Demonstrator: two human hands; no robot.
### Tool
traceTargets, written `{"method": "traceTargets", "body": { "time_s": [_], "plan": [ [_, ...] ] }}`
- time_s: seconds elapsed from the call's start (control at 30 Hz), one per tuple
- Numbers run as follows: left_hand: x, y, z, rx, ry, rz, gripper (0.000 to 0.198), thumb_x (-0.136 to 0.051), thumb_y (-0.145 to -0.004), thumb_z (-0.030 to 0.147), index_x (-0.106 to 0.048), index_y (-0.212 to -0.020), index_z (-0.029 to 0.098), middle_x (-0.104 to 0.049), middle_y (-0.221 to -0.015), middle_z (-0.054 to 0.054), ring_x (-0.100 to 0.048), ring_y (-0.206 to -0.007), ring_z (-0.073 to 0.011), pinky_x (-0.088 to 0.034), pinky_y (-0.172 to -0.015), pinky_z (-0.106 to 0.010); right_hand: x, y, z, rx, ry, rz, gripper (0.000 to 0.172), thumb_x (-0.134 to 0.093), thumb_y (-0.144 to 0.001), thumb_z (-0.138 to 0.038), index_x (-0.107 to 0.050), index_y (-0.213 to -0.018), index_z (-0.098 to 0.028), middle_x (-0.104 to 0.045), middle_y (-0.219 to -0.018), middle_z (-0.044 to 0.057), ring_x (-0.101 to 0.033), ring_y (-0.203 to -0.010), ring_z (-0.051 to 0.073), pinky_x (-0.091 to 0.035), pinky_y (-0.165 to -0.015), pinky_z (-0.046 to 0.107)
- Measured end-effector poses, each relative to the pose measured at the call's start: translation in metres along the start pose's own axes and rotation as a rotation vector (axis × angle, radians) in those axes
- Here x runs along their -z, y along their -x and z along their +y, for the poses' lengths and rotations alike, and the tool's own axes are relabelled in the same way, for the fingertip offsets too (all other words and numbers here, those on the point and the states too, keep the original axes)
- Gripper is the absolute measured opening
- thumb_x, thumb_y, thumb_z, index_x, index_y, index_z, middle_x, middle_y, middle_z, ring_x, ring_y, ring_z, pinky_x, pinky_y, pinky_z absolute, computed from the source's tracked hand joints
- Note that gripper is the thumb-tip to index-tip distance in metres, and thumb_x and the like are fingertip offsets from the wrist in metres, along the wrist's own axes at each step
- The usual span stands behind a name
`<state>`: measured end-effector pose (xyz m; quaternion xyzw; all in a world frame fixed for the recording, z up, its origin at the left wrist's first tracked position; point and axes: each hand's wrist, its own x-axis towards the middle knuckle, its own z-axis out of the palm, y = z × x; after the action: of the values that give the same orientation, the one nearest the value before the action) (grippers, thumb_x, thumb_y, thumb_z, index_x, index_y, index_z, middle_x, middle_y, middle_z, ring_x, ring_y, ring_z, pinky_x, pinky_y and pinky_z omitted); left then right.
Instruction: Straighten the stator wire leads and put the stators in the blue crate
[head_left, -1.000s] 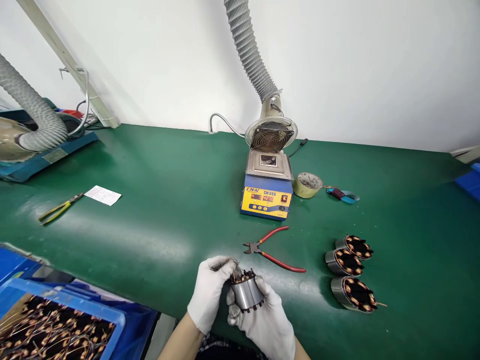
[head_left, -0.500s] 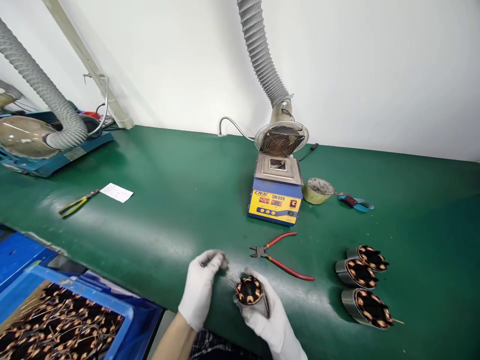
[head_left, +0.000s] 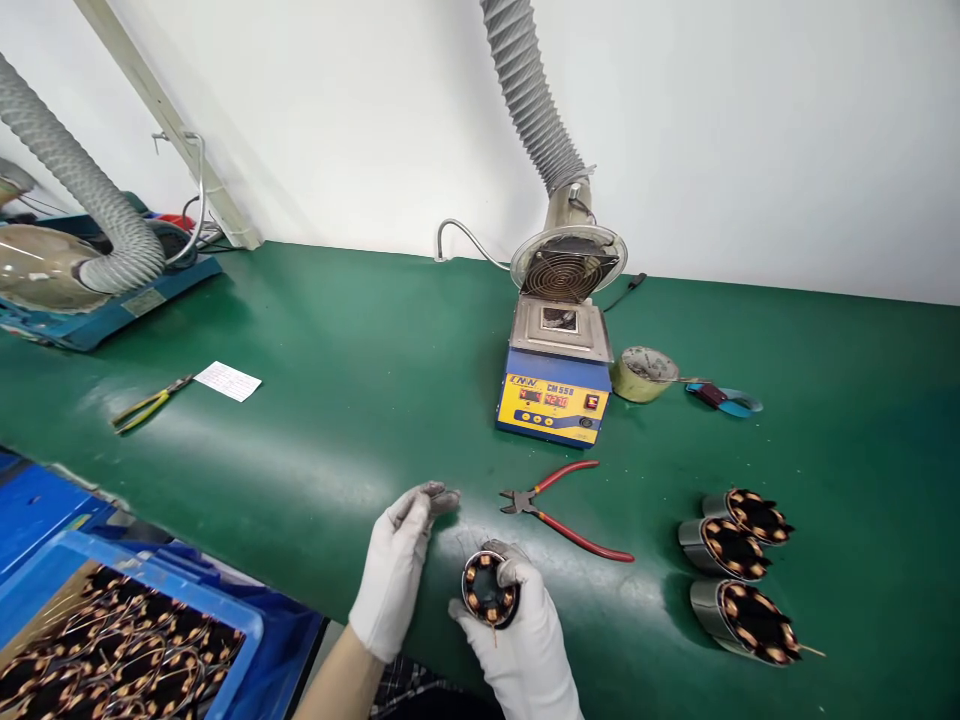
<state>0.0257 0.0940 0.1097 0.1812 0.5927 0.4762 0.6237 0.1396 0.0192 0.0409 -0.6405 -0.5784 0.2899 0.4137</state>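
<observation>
My right hand (head_left: 529, 630), in a white glove, is wrapped round a motor stator (head_left: 491, 595) with copper windings and a black core. Its wound end faces up, and a short copper wire end sticks out on my side. My left hand (head_left: 401, 560), gloved too with greyed fingertips, is just left of the stator and apart from it. Its fingers are stretched out, with nothing seen in them. Beyond the stator, diagonal cutters (head_left: 544, 508) with red handles lie with their jaws apart. To the right stand several more things: three stators (head_left: 739, 585) in a group.
A blue-and-yellow solder pot (head_left: 555, 390) stands under an extraction hose (head_left: 536, 100). Beside it are a round tin (head_left: 643, 376) and a blue strap (head_left: 726, 400). Leftward lie yellow-handled pliers (head_left: 148, 406), a paper slip (head_left: 228, 381) and a blue crate (head_left: 251, 630) full of wound stators.
The stator has turned in my right hand, its wire end swinging from the far left side towards me. My left fingers have straightened out of a pinch. The view has shifted slightly.
</observation>
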Motion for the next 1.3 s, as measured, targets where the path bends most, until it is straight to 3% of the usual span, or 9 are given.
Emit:
{"method": "traceTargets", "body": {
  "time_s": [0.2, 0.4, 0.53, 0.83, 0.93, 1.03, 1.13, 1.23, 1.3],
  "plan": [
    [0.000, 0.004, 0.013, 0.085, -0.464, -0.213, 0.015, -0.068, -0.057, 0.027, -0.065, -0.058, 0.013, -0.064, -0.061, -0.004, -0.057, -0.063, -0.0160, -0.046, -0.063, -0.026, -0.001, 0.001, 0.004, -0.005, 0.026, 0.014, 0.063, -0.067, -0.066, -0.036, -0.041, -0.120, -0.017, -0.063, -0.106, 0.013, -0.062, -0.093, 0.027, -0.053, -0.078, 0.038],
    [0.002, -0.009, 0.025, -0.034, -0.390, -0.025, 0.030, -0.068, -0.061, 0.036, -0.068, -0.080, 0.013, -0.069, -0.078, -0.007, -0.060, -0.077, -0.0185, -0.047, -0.074, -0.029, 0.005, -0.003, 0.004, 0.094, 0.123, 0.022, 0.055, -0.065, -0.070, -0.041, -0.046, -0.116, -0.017, -0.064, -0.101, 0.013, -0.062, -0.093, 0.027, -0.054, -0.077, 0.040],
    [0.000, -0.004, 0.019, 0.102, -0.443, -0.187, 0.040, -0.071, -0.057, 0.026, -0.068, -0.094, 0.013, -0.070, -0.095, -0.010, -0.061, -0.092, -0.0225, -0.045, -0.085, -0.032, -0.001, -0.001, 0.007, 0.119, 0.114, 0.037, 0.063, -0.065, -0.070, -0.044, -0.042, -0.121, -0.015, -0.064, -0.103, 0.015, -0.063, -0.092, 0.028, -0.054, -0.076, 0.039],
    [-0.017, 0.003, 0.006, 0.090, -0.374, -0.059, 0.007, -0.065, -0.052, 0.018, -0.060, -0.056, 0.013, -0.063, -0.058, -0.003, -0.058, -0.059, -0.0147, -0.048, -0.061, -0.026, 0.000, -0.001, 0.004, 0.016, 0.064, 0.027, 0.079, -0.066, -0.068, -0.044, -0.032, -0.132, -0.014, -0.064, -0.104, 0.016, -0.064, -0.090, 0.028, -0.055, -0.073, 0.037],
    [-0.019, 0.002, 0.010, 0.010, -0.482, -0.061, 0.025, -0.069, -0.048, 0.016, -0.066, -0.073, 0.014, -0.069, -0.078, -0.006, -0.063, -0.076, -0.0197, -0.049, -0.073, -0.029, 0.006, -0.006, -0.001, 0.049, 0.079, -0.020, 0.079, -0.066, -0.069, -0.041, -0.029, -0.134, -0.014, -0.065, -0.102, 0.015, -0.065, -0.086, 0.027, -0.056, -0.070, 0.035],
    [-0.020, 0.002, 0.012, -0.004, -0.585, -0.175, 0.036, -0.071, -0.049, 0.016, -0.068, -0.086, 0.016, -0.070, -0.089, -0.006, -0.062, -0.084, -0.0211, -0.048, -0.076, -0.029, 0.008, -0.009, -0.004, 0.110, 0.128, -0.004, 0.079, -0.063, -0.072, -0.044, -0.028, -0.135, -0.012, -0.063, -0.106, 0.018, -0.065, -0.086, 0.027, -0.056, -0.068, 0.035],
    [-0.022, 0.002, 0.009, 0.108, -0.486, -0.205, 0.008, -0.065, -0.057, 0.019, -0.065, -0.064, 0.014, -0.065, -0.064, -0.004, -0.060, -0.066, -0.0166, -0.046, -0.064, -0.027, 0.007, -0.009, -0.003, 0.140, 0.156, 0.020, 0.080, -0.062, -0.073, -0.045, -0.027, -0.136, -0.010, -0.061, -0.110, 0.021, -0.065, -0.088, 0.029, -0.056, -0.068, 0.036],
    [-0.019, 0.000, 0.002, 0.163, -0.243, -0.100, 0.015, -0.071, -0.054, 0.020, -0.061, -0.063, 0.013, -0.063, -0.061, -0.002, -0.059, -0.060, -0.0138, -0.046, -0.062, -0.025, 0.006, -0.008, -0.001, 0.124, 0.122, -0.028, 0.080, -0.062, -0.074, -0.043, -0.023, -0.137, -0.011, -0.062, -0.110, 0.018, -0.064, -0.089, 0.028, -0.056, -0.069, 0.036],
    [-0.014, -0.003, 0.000, 0.091, -0.072, -0.010, 0.023, -0.073, -0.056, 0.027, -0.060, -0.070, 0.013, -0.066, -0.067, -0.004, -0.061, -0.066, -0.0144, -0.048, -0.067, -0.026, 0.007, -0.007, 0.000, 0.109, 0.115, -0.040, 0.080, -0.063, -0.073, -0.043, -0.024, -0.137, -0.012, -0.063, -0.108, 0.017, -0.064, -0.089, 0.027, -0.056, -0.070, 0.036]
  ]
}}
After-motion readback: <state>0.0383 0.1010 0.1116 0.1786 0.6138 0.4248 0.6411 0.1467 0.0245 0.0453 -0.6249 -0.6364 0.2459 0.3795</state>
